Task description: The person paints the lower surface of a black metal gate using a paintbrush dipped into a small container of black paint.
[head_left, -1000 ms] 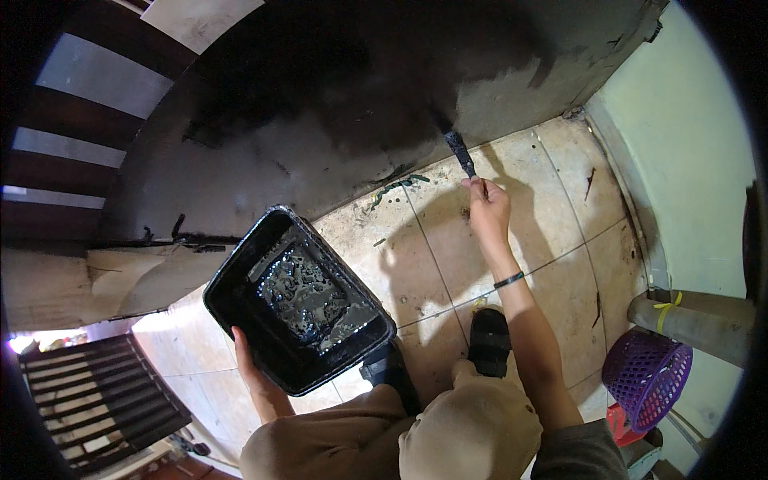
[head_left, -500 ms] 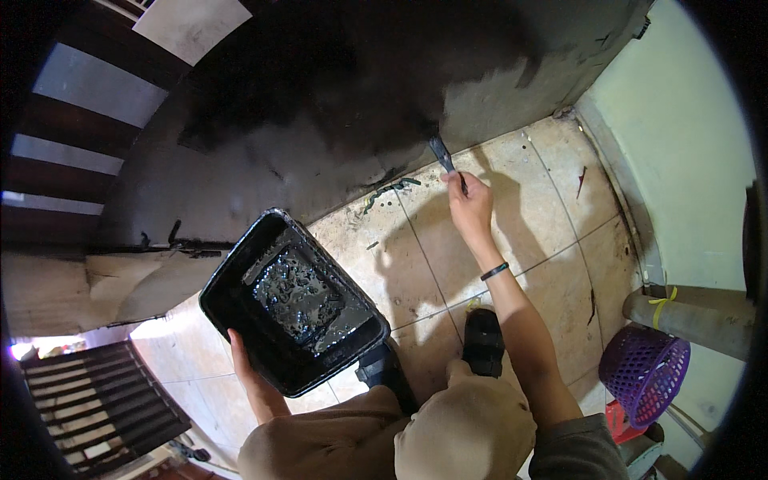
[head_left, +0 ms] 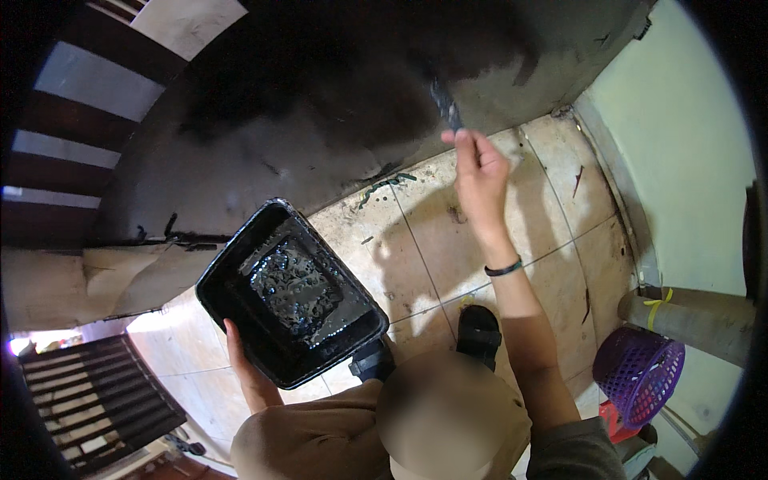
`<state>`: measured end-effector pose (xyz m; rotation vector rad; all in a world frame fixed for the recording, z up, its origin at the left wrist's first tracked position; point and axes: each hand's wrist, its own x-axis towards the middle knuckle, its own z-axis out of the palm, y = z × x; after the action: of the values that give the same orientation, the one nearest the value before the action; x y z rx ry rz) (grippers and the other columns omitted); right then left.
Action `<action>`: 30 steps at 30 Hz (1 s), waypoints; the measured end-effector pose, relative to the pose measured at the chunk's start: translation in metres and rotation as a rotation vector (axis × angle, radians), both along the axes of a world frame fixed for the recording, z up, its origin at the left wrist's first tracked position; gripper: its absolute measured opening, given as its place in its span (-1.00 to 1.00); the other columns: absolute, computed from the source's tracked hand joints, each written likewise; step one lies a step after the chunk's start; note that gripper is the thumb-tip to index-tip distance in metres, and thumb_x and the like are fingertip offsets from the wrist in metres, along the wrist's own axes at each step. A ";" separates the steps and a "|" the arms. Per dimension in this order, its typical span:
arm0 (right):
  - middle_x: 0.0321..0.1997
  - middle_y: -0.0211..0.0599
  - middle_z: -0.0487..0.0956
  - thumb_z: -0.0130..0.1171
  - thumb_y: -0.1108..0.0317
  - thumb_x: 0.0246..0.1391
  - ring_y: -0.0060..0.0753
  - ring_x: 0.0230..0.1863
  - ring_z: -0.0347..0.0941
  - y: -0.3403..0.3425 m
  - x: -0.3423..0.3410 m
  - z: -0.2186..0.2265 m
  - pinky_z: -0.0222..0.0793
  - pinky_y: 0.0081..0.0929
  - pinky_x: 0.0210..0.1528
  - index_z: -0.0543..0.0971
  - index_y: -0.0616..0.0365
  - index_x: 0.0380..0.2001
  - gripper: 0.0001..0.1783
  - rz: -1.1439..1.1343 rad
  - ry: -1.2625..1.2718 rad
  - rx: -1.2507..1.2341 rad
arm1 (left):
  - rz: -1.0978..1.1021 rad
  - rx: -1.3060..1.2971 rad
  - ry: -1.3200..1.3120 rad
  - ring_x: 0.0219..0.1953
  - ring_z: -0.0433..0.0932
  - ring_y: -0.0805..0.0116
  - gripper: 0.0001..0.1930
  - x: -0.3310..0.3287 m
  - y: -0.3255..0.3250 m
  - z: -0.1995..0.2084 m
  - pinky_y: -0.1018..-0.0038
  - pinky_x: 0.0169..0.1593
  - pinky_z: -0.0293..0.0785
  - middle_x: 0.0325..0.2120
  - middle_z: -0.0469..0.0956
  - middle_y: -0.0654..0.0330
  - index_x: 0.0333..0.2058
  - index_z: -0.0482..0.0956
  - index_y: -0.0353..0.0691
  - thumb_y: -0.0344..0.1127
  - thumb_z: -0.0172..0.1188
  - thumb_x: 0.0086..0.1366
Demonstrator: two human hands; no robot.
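A black rectangular tub (head_left: 237, 298) with glossy wet black paint (head_left: 292, 292) in it tilts at the left, above the tiles. My left hand (head_left: 250, 370) holds its near left side, the thumb up along the outer wall and the other fingers hidden beneath. In my right hand (head_left: 482, 176) is a dark-smeared paintbrush (head_left: 446, 108), gripped by its handle. Its bristle end points up at the dark wall (head_left: 352, 96), which carries deep black patches above and a duller grey-brown strip lower down. Blur hides whether the bristles touch the wall.
Pale floor tiles (head_left: 416, 264) bear dark drips and a torn dark strip (head_left: 388, 186) by the wall's foot. A purple basket (head_left: 638, 374) and a grey pipe (head_left: 700, 324) stand at the right, near a pale green wall (head_left: 680, 144). Slatted panels (head_left: 104, 400) are at the left.
My right hand and the brush have moved up along the wall, away from the floor edge. The tub has shifted very slightly up and left in my left hand.
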<state>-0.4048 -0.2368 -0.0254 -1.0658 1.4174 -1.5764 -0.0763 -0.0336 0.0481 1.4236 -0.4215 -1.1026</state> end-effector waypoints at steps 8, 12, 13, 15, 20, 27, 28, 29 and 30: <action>-0.68 -0.37 0.47 0.07 0.24 0.34 -0.58 -0.63 0.27 0.022 0.013 -0.045 0.21 -0.43 -0.51 0.70 0.25 -0.29 -0.68 -0.033 0.216 0.248 | -0.022 0.015 0.031 0.20 0.44 0.12 -0.23 0.012 0.008 -0.003 0.24 0.31 0.30 0.21 0.45 0.07 0.31 0.33 -0.26 0.27 0.04 0.39; -0.66 -0.51 0.43 0.08 0.26 0.37 -0.73 -0.64 0.21 0.028 0.038 0.052 0.11 -0.56 -0.59 0.69 0.25 -0.27 -0.70 0.051 0.183 0.021 | 0.004 -0.001 0.056 0.20 0.44 0.11 -0.24 0.023 0.017 -0.001 0.22 0.31 0.30 0.21 0.45 0.06 0.32 0.32 -0.26 0.26 0.03 0.40; -0.66 -0.54 0.43 0.08 0.26 0.37 -0.78 -0.64 0.20 0.030 0.043 0.069 0.07 -0.60 -0.61 0.69 0.25 -0.26 -0.70 0.062 0.167 -0.038 | 0.000 -0.014 0.063 0.20 0.44 0.11 -0.24 0.023 0.016 -0.001 0.22 0.31 0.30 0.21 0.45 0.06 0.32 0.32 -0.26 0.26 0.03 0.40; -0.64 -0.59 0.42 0.09 0.28 0.38 -0.84 -0.63 0.18 0.032 0.058 0.067 0.02 -0.66 -0.62 0.69 0.25 -0.25 -0.72 0.045 0.109 -0.151 | -0.002 -0.042 0.069 0.21 0.44 0.12 -0.24 0.021 0.012 0.002 0.22 0.31 0.30 0.22 0.44 0.06 0.32 0.31 -0.26 0.26 0.02 0.40; -0.71 -0.49 0.38 0.13 0.24 0.33 -0.71 -0.64 0.25 0.019 0.064 -0.044 0.16 -0.50 -0.58 0.69 0.26 -0.26 -0.70 -0.011 0.374 -0.035 | -0.017 -0.032 0.093 0.22 0.43 0.13 -0.24 0.024 0.011 -0.006 0.22 0.31 0.30 0.23 0.43 0.07 0.32 0.31 -0.25 0.26 0.03 0.41; -0.70 -0.56 0.34 0.09 0.25 0.36 -0.71 -0.65 0.15 0.040 0.072 -0.046 0.05 -0.52 -0.59 0.69 0.25 -0.25 -0.70 0.102 0.146 0.259 | 0.047 -0.027 0.116 0.19 0.46 0.14 -0.25 0.035 0.021 -0.009 0.24 0.29 0.33 0.19 0.47 0.07 0.31 0.33 -0.25 0.27 0.02 0.40; -0.69 -0.59 0.33 0.08 0.26 0.37 -0.73 -0.65 0.13 0.040 0.076 -0.027 0.02 -0.54 -0.59 0.68 0.25 -0.25 -0.70 0.113 0.061 0.229 | 0.033 -0.027 0.113 0.18 0.46 0.14 -0.24 0.036 0.022 -0.009 0.24 0.29 0.34 0.19 0.48 0.07 0.31 0.34 -0.25 0.27 0.02 0.40; -0.68 -0.63 0.33 0.07 0.27 0.38 -0.75 -0.64 0.10 0.040 0.078 -0.007 -0.01 -0.57 -0.60 0.68 0.25 -0.24 -0.71 0.121 -0.023 0.197 | 0.017 -0.029 0.111 0.18 0.47 0.15 -0.24 0.035 0.020 -0.007 0.25 0.28 0.35 0.19 0.48 0.07 0.31 0.34 -0.25 0.27 0.02 0.40; -0.68 -0.65 0.32 0.06 0.29 0.38 -0.77 -0.64 0.10 0.042 0.081 0.013 -0.03 -0.59 -0.60 0.68 0.25 -0.24 -0.72 0.100 -0.037 0.117 | 0.008 -0.030 0.098 0.17 0.47 0.15 -0.24 0.036 0.021 -0.003 0.25 0.28 0.36 0.18 0.48 0.07 0.31 0.34 -0.25 0.28 0.01 0.40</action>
<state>-0.3241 -0.1953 -0.0126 -1.0174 1.3927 -1.4174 -0.0401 -0.0126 0.0449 1.3382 -0.3611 -1.1499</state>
